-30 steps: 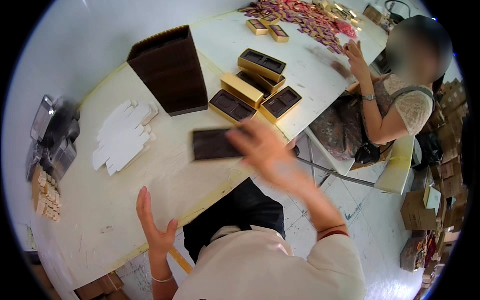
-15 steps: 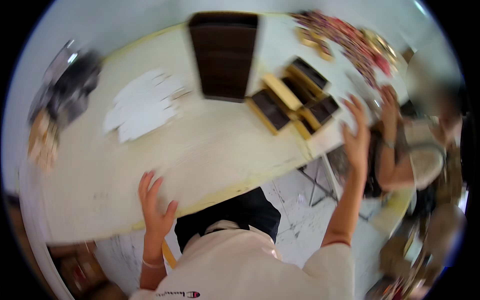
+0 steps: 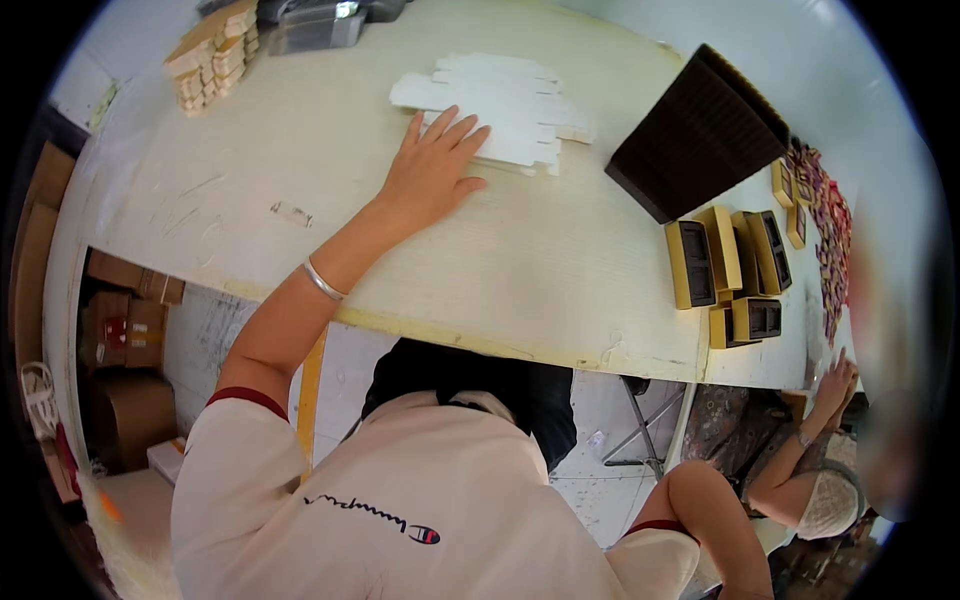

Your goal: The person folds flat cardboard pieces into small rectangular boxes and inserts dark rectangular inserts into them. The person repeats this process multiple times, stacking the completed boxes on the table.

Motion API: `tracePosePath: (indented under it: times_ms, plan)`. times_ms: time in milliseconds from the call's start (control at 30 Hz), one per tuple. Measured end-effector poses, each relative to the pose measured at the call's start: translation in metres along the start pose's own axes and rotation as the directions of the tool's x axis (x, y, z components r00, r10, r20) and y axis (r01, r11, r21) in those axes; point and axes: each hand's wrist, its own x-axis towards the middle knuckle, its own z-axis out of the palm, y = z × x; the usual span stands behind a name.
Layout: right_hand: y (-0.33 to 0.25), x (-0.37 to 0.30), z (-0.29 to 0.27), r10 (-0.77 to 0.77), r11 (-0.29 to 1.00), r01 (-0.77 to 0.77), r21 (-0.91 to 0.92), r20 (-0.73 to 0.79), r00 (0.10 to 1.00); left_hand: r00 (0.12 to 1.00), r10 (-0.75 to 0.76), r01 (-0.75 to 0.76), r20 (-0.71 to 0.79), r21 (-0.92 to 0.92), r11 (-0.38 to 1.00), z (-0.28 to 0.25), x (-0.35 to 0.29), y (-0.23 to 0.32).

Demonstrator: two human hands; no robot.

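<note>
My left hand (image 3: 428,172) reaches across the pale table, fingers stretched out and slightly apart. Its fingertips lie at the near edge of a pile of flat white card pieces (image 3: 490,95) with notched edges, and it grips nothing. Of my right arm only the bent elbow (image 3: 700,505) shows at the lower right; the hand itself is out of the picture. Right of the white pile stands a tall stack of dark brown trays (image 3: 700,135). Beside that stack are several gold boxes (image 3: 722,255), some with dark divided inserts.
Small wooden-looking blocks (image 3: 215,58) are piled at the far left, near a grey clear-sided container (image 3: 318,28). Many wrapped colourful pieces (image 3: 825,240) lie along the right end. A co-worker's hands (image 3: 835,385) are at that end. Cardboard boxes (image 3: 130,320) sit below the table at left.
My view has swung leftward. My left hand has moved forward from the table's front edge to the white card pieces. My right hand has dropped from beside the gold boxes out of view.
</note>
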Motion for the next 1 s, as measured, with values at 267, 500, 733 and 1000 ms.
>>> tracePosePath:
  times_ms: [267,500,733,1000]
  plan:
    - [-0.005,0.013,0.027,0.095,0.98,-0.081,0.184,-0.068,0.993,0.989,0.12,-0.12,-0.089,0.007,0.993,0.004,0.039,-0.026]
    - [-0.004,0.006,0.037,0.109,0.985,-0.089,0.148,-0.132,0.985,0.986,-0.165,0.165,0.032,-0.359,0.918,-0.029,0.046,-0.012]
    - [-0.004,-0.007,0.04,0.135,0.989,-0.118,0.094,-0.205,0.969,0.796,0.132,-0.235,-0.59,-0.102,0.967,-0.087,0.039,-0.016]
    - [0.022,-0.087,0.038,0.408,0.817,-0.575,0.032,-0.737,0.538,0.876,0.42,-0.474,-0.238,-0.261,0.841,-0.079,-0.084,0.09]
